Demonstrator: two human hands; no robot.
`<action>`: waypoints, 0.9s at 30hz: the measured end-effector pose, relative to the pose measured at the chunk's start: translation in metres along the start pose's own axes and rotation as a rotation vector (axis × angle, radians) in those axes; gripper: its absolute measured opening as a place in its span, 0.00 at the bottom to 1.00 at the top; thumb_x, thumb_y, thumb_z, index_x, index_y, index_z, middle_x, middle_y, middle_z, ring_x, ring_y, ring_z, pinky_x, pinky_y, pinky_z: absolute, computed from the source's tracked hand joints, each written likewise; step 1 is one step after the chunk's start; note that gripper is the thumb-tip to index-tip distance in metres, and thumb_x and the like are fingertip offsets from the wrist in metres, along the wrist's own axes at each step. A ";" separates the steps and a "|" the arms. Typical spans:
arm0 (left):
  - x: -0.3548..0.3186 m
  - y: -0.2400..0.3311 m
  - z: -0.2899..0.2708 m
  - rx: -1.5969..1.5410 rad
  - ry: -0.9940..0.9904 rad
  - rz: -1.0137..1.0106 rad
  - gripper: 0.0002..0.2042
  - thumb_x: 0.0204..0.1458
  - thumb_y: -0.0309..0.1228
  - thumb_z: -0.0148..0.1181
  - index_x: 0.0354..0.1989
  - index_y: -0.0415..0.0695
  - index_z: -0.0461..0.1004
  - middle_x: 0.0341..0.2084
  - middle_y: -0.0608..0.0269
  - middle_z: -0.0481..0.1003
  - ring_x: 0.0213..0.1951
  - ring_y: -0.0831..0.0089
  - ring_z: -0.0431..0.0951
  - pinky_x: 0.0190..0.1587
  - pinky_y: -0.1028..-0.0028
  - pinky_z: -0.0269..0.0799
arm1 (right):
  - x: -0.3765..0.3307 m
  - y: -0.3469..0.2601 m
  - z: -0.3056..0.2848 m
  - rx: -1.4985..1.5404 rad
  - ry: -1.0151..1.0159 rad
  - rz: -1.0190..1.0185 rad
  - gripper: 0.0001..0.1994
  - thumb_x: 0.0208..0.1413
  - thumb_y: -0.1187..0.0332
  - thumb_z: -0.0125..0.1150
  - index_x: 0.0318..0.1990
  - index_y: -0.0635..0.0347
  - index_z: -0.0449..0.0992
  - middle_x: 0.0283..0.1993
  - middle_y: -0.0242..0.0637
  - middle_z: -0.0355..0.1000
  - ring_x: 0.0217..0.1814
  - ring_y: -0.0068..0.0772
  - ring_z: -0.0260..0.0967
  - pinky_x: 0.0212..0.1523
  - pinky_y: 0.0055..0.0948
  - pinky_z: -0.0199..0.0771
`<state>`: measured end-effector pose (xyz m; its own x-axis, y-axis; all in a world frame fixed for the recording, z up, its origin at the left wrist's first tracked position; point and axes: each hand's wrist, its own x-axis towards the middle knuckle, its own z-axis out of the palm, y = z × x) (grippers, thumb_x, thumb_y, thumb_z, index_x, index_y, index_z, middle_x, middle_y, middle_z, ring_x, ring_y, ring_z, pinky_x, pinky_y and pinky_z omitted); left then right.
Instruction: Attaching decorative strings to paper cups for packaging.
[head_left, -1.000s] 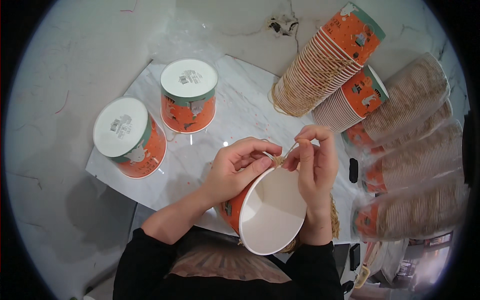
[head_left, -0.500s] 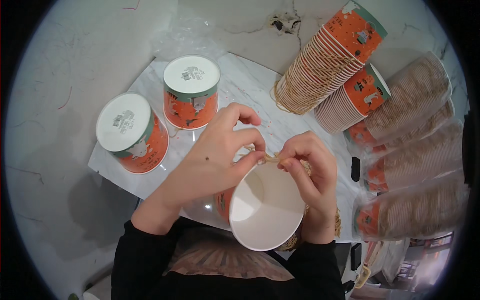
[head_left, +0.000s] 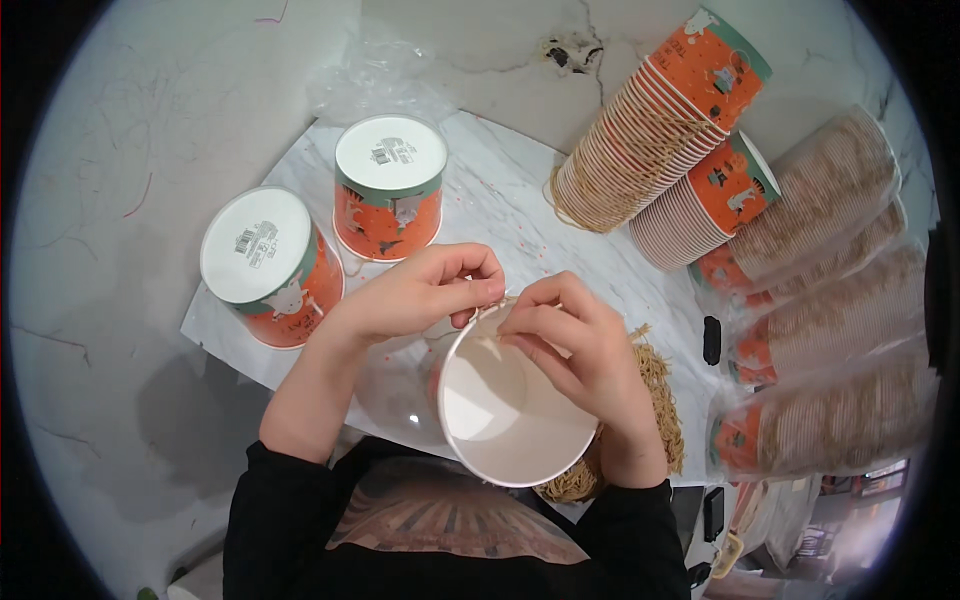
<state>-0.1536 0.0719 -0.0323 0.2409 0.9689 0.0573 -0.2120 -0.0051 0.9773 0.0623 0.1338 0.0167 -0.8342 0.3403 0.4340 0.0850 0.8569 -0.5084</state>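
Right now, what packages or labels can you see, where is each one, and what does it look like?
Clear plastic sleeves of nested cups: right side, lying stacked, orange showing through.
Small dark printed label: white base of the rear upturned cup.
Similar label: white base of the left upturned orange cup.
Crumpled clear wrap: rear, on the marble.

clear plastic sleeves of stacked cups [head_left: 830, 330] at right, small printed labels [head_left: 392, 152] on upturned cup bottoms
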 end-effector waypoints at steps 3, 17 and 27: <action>0.001 -0.008 -0.004 0.038 0.035 0.064 0.08 0.64 0.33 0.56 0.38 0.40 0.72 0.32 0.73 0.73 0.30 0.87 0.68 0.33 0.81 0.66 | 0.010 0.003 -0.002 0.011 0.024 0.067 0.06 0.51 0.76 0.67 0.37 0.58 0.81 0.39 0.35 0.73 0.35 0.31 0.74 0.33 0.28 0.74; -0.004 -0.021 -0.004 -0.006 0.155 0.066 0.06 0.57 0.27 0.63 0.39 0.40 0.74 0.30 0.76 0.72 0.27 0.93 0.65 0.28 0.86 0.59 | 0.040 0.031 -0.001 0.282 -0.145 0.328 0.02 0.55 0.74 0.64 0.34 0.63 0.80 0.33 0.28 0.78 0.33 0.16 0.71 0.30 0.19 0.66; 0.003 -0.031 -0.003 0.071 0.308 0.248 0.02 0.56 0.21 0.59 0.36 0.40 0.74 0.24 0.78 0.67 0.25 0.93 0.61 0.26 0.86 0.55 | 0.027 0.043 0.017 0.656 -0.158 0.468 0.04 0.59 0.70 0.62 0.37 0.61 0.77 0.30 0.21 0.72 0.26 0.06 0.60 0.25 0.14 0.59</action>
<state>-0.1493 0.0754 -0.0631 -0.1066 0.9649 0.2402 -0.1591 -0.2550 0.9538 0.0345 0.1728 -0.0058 -0.8624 0.5059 -0.0156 0.1479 0.2224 -0.9637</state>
